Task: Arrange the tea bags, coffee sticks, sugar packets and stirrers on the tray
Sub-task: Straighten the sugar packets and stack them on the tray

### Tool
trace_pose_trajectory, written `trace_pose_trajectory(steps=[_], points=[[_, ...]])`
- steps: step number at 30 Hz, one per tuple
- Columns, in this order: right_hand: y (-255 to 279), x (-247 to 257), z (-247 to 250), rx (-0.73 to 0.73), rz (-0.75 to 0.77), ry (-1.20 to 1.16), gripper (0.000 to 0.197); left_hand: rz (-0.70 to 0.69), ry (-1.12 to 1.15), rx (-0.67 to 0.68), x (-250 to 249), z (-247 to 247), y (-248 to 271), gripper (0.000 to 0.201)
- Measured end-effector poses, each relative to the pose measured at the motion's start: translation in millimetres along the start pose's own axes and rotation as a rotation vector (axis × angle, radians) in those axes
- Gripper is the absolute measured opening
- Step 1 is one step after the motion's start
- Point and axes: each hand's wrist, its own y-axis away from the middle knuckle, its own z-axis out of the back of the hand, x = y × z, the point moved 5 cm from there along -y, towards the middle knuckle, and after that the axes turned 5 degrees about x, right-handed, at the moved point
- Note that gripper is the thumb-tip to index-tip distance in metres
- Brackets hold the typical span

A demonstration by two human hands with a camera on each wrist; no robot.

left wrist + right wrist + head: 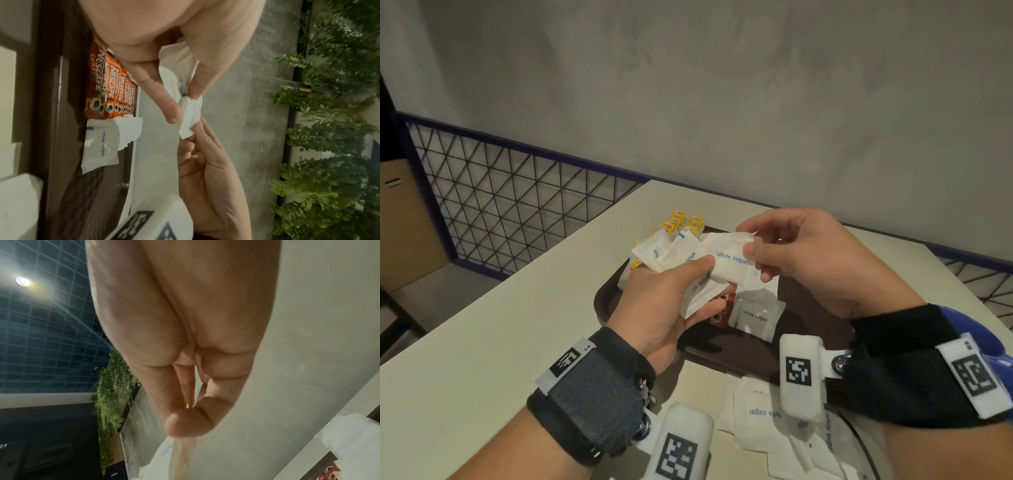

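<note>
My left hand point(671, 294) grips a fanned bundle of white sugar packets point(678, 257) above the dark brown tray point(606, 301). My right hand point(791, 253) pinches the right end of the top sugar packet point(729, 260) of that bundle. In the left wrist view both hands hold a packet point(190, 113) between thumb and fingertips. On the tray lie orange coffee sticks point(107, 84), a row of sugar packets point(102, 146) and yellow tea bags point(681, 221). The right wrist view shows mostly my palm and curled fingers point(185, 421).
More loose sugar packets point(760, 418) lie on the cream table point(482, 342) in front of the tray, near my wrists. A wire mesh railing point(500, 205) runs behind the table's left edge. A grey wall stands at the back.
</note>
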Motion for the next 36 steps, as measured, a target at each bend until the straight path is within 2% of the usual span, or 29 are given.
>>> trace_pose_trajectory(steps=[10, 14, 18, 20, 25, 28, 30, 33, 36], points=[[-3.2, -1.6, 7.5, -0.127, 0.037, -0.055, 0.022, -0.009, -0.049, 0.017, 0.3, -0.8, 0.0, 0.042], [-3.8, -4.1, 7.1, -0.129, -0.002, 0.035, 0.020, -0.015, -0.052, -0.006, 0.8, 2.4, -1.1, 0.043], [1.7, -5.3, 0.3, 0.097, -0.094, 0.128, 0.010, -0.015, -0.059, -0.003, 2.4, 2.0, -1.1, 0.041], [4.5, -6.1, 2.0, 0.141, -0.116, 0.186, 0.008, 0.003, -0.049, 0.011, 4.4, -0.1, -0.2, 0.038], [-14.0, -2.7, 42.6, -0.044, -0.171, 0.077, 0.010, 0.063, 0.062, 0.002, 5.9, -2.9, -0.3, 0.022], [-49.9, -2.4, 82.0, -0.168, -0.230, 0.292, 0.012, 0.105, 0.170, -0.025, 7.8, -2.6, -0.3, 0.023], [-72.4, -18.8, 99.6, -0.192, -0.326, 0.440, 0.013, 0.117, 0.236, -0.035, 7.6, -3.0, 0.9, 0.025], [-92.4, -65.4, 114.3, -0.111, -0.518, 0.572, 0.016, 0.107, 0.267, -0.027, 6.1, -5.0, 2.2, 0.026], [-101.3, -93.7, 117.6, -0.040, -0.578, 0.703, 0.020, 0.101, 0.245, -0.020, 5.7, -5.7, 2.9, 0.023]])
